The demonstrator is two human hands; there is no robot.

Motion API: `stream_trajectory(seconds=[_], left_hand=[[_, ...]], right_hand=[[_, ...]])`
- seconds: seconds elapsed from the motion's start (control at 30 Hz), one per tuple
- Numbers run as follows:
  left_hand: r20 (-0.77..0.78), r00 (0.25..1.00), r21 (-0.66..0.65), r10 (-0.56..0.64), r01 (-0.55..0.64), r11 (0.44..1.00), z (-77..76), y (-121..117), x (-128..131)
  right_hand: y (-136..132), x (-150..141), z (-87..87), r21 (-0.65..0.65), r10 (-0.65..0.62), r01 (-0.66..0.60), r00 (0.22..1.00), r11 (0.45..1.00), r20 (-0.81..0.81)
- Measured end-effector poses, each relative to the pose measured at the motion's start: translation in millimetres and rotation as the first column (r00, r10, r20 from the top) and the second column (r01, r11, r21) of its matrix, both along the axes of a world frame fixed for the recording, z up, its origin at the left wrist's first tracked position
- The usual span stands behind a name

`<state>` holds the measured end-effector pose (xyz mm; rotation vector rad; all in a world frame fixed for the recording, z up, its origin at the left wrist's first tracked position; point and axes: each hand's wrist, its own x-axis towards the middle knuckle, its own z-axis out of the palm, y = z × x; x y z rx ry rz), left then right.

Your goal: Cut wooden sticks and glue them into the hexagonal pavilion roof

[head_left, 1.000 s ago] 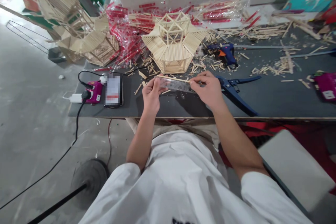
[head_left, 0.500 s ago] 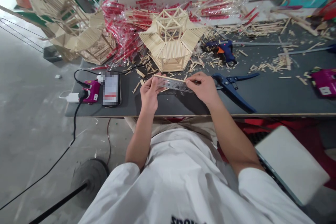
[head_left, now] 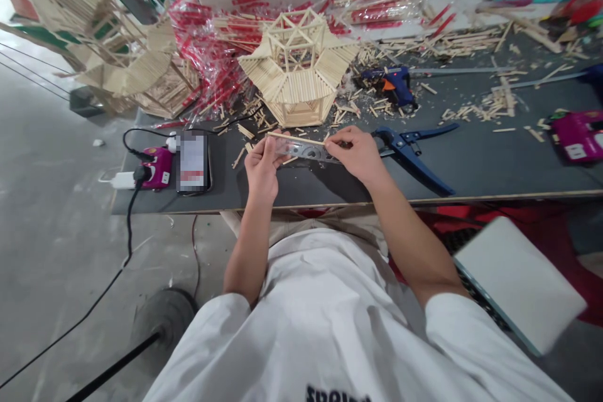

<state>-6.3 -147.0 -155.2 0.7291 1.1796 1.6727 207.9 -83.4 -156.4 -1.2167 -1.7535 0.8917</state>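
Observation:
A thin wooden stick (head_left: 301, 138) lies along the upper edge of a clear plastic template ruler (head_left: 311, 151) with cut-out shapes. My left hand (head_left: 262, 169) is closed on the left ends of the ruler and the stick. With thumb and fingers, my right hand (head_left: 355, 154) pinches the stick's right end; whether it also grips the ruler I cannot tell. Just beyond both hands stands a model pavilion (head_left: 301, 88) built of wooden sticks, its top an open frame. Blue-handled cutters (head_left: 409, 151) lie on the table (head_left: 226, 198) right of my right hand.
A blue glue gun (head_left: 399, 85) rests amid stick offcuts (head_left: 499, 100). Red-and-clear plastic wrappers (head_left: 207, 50) are heaped behind. On the left are a phone (head_left: 193, 163), a purple power strip (head_left: 157, 166) with cables and another stick model (head_left: 136, 69). A second purple block (head_left: 577, 135) is far right.
The whole view has shifted slightly, so the scene sits a little further left. Both hands keep their hold on the stick and ruler, with hardly any movement between them.

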Motion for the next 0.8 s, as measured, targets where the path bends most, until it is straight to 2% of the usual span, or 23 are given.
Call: stream_trajectory(seconds=[0.27,0.53,0.8], left_hand=[[0.027,1.000,0.036,0.003,-0.004,0.999,0.1,0.0,1.1],[-0.061,0.997,0.010,0.057,-0.056,0.998,0.6,0.0,3.6],[-0.016,0.998,0.059,0.066,-0.065,0.996,3.0,-0.4,5.8]], right_hand=[[1.0,1.2,0.4,-0.004,0.020,-0.020,1.000,1.000,0.007],[-2.3,-0.8,7.1,0.011,0.024,-0.024,0.999,1.000,0.039],[-6.5,-2.7,5.1,0.016,0.014,-0.015,0.999,1.000,0.037]])
